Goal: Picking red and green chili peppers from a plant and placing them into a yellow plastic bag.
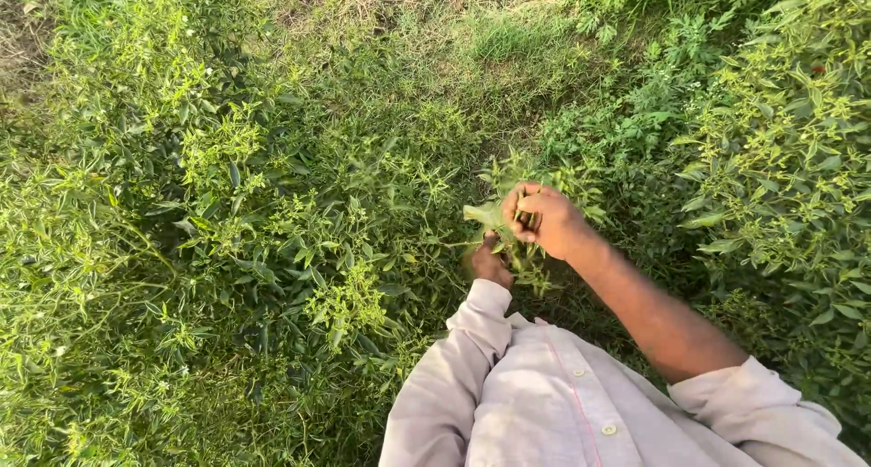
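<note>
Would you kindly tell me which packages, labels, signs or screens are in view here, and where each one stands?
None are in view.
The picture shows only green leafy plants, a patch of grass, and the person's left hand and right hand among the leaves of one plant.

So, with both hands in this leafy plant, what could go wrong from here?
1. The right hand is closed around a leafy shoot; a hard pull might tear leaves or snap the stem.
2. The left hand sits low, half hidden in foliage, so anything under the leaves is hard to see.
3. Dense plants surround the person; stepping may crush them.
</note>
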